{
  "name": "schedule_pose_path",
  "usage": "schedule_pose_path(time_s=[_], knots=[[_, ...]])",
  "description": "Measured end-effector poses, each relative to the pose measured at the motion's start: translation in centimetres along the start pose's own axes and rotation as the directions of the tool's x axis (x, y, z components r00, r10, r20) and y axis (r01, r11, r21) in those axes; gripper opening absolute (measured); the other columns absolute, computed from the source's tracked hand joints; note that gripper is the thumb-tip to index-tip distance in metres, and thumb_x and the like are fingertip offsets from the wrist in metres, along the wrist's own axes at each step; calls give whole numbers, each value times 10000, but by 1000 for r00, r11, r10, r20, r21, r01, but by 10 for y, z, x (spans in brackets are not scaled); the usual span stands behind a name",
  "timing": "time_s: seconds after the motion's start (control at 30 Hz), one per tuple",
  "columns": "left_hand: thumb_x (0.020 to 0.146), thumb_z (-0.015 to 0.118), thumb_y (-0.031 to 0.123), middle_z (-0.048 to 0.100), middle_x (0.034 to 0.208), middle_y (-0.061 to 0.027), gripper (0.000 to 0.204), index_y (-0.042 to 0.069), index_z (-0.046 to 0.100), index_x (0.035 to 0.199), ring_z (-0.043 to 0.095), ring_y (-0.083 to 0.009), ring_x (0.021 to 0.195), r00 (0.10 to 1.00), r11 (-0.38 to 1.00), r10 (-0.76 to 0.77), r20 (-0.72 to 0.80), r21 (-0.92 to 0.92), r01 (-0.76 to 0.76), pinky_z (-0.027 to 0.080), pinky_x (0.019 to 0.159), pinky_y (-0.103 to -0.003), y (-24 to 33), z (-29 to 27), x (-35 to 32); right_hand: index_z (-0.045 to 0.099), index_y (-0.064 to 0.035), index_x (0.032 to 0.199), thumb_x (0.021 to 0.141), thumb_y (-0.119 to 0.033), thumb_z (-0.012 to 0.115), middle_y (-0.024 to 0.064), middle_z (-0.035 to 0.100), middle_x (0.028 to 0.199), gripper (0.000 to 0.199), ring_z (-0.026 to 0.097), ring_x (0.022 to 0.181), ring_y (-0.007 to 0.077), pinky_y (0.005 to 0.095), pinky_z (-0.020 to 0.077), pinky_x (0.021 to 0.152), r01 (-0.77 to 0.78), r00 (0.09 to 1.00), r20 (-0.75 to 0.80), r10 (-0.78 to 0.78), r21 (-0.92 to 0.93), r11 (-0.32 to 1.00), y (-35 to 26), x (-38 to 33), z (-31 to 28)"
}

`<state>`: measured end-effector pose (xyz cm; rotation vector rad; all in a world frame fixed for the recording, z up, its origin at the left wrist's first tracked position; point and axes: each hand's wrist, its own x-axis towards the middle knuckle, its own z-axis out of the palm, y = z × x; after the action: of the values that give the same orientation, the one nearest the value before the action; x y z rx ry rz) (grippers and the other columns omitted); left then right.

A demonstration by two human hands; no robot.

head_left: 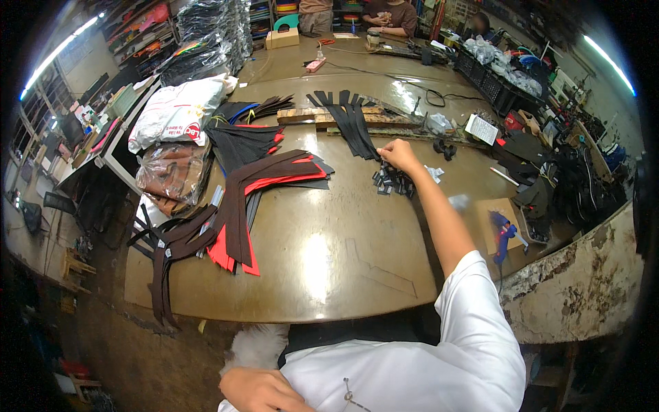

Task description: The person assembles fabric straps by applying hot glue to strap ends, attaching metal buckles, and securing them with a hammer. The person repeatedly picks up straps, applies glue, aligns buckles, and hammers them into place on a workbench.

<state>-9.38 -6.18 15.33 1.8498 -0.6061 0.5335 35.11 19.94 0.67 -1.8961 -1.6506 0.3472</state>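
Observation:
My right hand (397, 155) reaches across the table with its fingers pinched. It is at the near ends of a fanned bundle of black strips (351, 123). What the fingers hold, if anything, is too small to make out. Just below the hand lies a pile of small black pieces with shiny parts (392, 181). My left hand (264, 390) is low at the bottom edge, close to my white shirt. Its fingers are mostly out of sight.
Stacked dark brown (237, 206) and red strips (221, 250) lie on the table (357, 281) at left, by a white plastic package (177, 113). Wooden bars (371, 117) lie beyond the right hand. A blue glue gun (505, 235) rests at right. People stand at the far end.

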Motion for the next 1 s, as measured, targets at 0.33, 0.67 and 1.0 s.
schedule_pose_path(time_s=[0.33, 0.67, 1.0], knots=[[819, 772, 433, 696, 987, -111, 420, 45, 703, 961, 685, -208, 740, 999, 992, 30, 25, -124, -27, 521, 575, -246, -10, 16, -13, 686, 31, 901, 932, -210, 656, 118, 699, 808, 245, 656, 698, 194, 291, 536, 671, -71, 980, -36, 196, 857, 510, -49, -43, -19], [909, 690, 257, 676, 986, -146, 282, -13, 677, 991, 677, -274, 838, 981, 914, 71, 181, -405, 9, 546, 697, -342, -45, 4, -14, 624, 15, 1008, 951, -111, 632, 93, 678, 899, 139, 643, 716, 125, 222, 543, 634, -455, 863, 471, 180, 882, -126, -82, -245, 21], [933, 685, 252, 701, 882, -45, 293, -23, 693, 1032, 613, -77, 816, 107, 549, -730, -675, -486, 680, 488, 733, -233, -179, 24, -25, 627, 26, 987, 931, -144, 680, 91, 671, 841, 187, 649, 700, 138, 252, 540, 611, -585, 805, 590, 58, 774, 242, -115, -300, 26]])
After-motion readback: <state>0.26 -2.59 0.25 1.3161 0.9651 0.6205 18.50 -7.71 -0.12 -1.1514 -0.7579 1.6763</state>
